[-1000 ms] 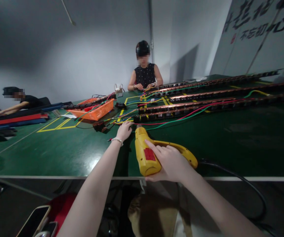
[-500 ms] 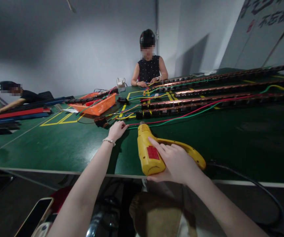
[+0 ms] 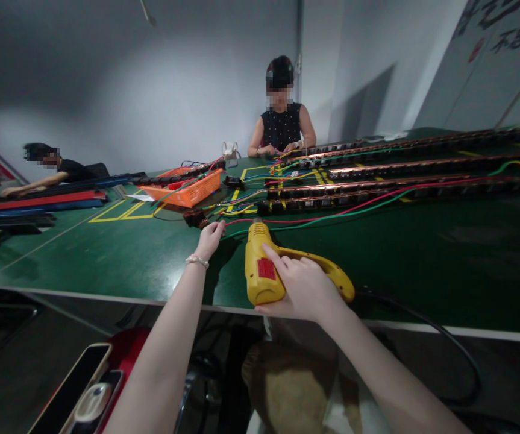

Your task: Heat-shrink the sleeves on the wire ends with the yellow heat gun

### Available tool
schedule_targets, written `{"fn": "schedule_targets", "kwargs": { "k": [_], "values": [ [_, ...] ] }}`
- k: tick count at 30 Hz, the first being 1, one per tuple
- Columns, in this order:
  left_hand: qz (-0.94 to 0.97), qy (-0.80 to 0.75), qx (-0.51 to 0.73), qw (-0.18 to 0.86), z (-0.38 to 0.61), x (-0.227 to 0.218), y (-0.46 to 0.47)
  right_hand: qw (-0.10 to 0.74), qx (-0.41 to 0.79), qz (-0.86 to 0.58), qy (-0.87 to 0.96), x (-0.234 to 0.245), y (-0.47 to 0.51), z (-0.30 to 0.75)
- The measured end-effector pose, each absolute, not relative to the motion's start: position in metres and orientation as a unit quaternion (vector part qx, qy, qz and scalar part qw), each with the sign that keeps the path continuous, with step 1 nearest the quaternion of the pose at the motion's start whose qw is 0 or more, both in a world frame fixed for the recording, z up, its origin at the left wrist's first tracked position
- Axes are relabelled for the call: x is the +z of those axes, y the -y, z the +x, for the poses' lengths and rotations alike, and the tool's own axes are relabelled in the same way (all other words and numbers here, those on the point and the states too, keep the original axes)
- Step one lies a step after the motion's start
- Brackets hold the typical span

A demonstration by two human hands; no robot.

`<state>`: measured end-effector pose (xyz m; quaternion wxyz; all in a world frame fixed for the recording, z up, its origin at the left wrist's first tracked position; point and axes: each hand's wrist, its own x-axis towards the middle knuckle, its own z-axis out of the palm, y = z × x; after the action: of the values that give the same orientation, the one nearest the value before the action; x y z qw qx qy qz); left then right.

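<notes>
Just below the centre of the frame, my right hand (image 3: 307,286) is wrapped around the yellow heat gun (image 3: 256,256), with 1 finger (image 3: 275,258) stretched along its body. The nozzle (image 3: 258,221) is at the centre, near the red wire (image 3: 287,223). Left of it, my left hand (image 3: 209,241) has its fingers (image 3: 217,229) pinched together on this wire; whether they hold also the green wire (image 3: 289,229), I cannot tell. Everything is above or upon the desk (image 3: 399,271).
</notes>
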<state>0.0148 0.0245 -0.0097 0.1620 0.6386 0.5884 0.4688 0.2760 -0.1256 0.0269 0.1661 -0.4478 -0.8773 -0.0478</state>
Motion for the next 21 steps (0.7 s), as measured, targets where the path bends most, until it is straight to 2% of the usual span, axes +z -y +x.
{"fn": "schedule_targets", "kwargs": {
  "k": [3, 9, 21],
  "values": [
    [0.611, -0.585, 0.498, 0.191, 0.015, -0.012, -0.026, 0.168, -0.050, -0.447, 0.877, 0.028, 0.127, 0.275],
    [0.576, -0.645, 0.484, 0.135, 0.015, -0.007, -0.021, 0.168, -0.042, -0.452, 0.875, 0.028, 0.128, 0.275],
    [0.558, -0.640, 0.507, 0.150, 0.011, -0.012, -0.029, 0.186, -0.052, -0.401, 0.896, 0.024, 0.126, 0.224]
  ]
}}
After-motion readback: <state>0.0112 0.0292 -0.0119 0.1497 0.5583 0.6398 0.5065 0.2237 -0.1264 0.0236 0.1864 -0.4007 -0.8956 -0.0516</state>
